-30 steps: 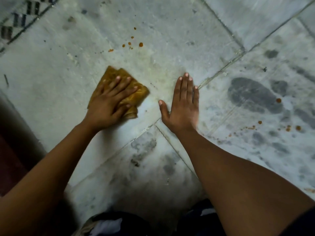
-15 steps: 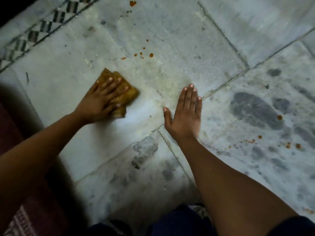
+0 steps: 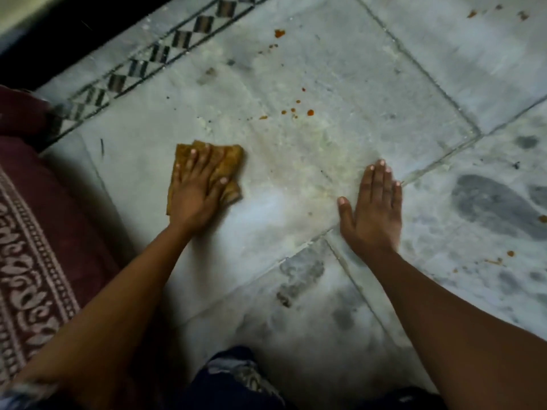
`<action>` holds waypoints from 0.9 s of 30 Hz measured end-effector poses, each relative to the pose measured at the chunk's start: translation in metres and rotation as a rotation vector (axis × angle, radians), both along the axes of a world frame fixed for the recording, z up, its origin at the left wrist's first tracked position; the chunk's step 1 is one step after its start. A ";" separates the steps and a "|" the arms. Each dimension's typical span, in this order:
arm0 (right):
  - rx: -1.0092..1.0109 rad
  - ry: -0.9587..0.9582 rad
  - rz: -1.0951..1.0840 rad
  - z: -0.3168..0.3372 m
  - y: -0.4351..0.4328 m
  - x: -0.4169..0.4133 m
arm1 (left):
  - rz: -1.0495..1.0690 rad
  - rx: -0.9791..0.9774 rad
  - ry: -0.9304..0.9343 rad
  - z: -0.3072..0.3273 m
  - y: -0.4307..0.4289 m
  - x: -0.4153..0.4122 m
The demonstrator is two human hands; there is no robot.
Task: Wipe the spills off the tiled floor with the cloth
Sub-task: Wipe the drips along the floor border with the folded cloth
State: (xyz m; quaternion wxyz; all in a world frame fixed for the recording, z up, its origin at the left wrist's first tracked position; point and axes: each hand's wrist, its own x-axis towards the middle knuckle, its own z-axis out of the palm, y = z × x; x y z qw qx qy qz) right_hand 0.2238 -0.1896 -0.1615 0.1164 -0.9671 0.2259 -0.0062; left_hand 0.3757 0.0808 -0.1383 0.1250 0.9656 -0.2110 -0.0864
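Head view, left to right: maroon rug at the edge. Left hand lies flat, fingers spread, pressing the folded brown cloth onto the tiled floor. Cloth looks soft, limp, probably damp: palm it from above and keep it folded. Orange spills beyond it are unwiped. Right hand is flat, fingers together, bracing on the floor. Far-right drops are tiny and partly cut off. The palm hides the cloth's near edge.

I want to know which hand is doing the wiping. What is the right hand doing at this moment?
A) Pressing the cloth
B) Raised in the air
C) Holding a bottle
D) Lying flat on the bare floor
D: the right hand lies flat with straight fingers on the bare tiled floor, while the left hand presses the cloth.
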 end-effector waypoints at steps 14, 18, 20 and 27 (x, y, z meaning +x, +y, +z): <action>-0.036 0.011 0.005 -0.005 0.021 0.079 | -0.065 0.083 0.042 0.001 0.007 0.046; -0.041 0.028 0.012 -0.004 0.021 0.079 | 0.240 0.176 0.054 0.000 0.022 0.107; -0.043 0.044 0.004 -0.003 0.021 0.079 | 0.375 0.134 0.066 -0.002 -0.008 0.144; -0.012 0.079 -0.008 0.000 0.021 0.079 | 0.007 0.061 0.093 0.005 -0.039 0.057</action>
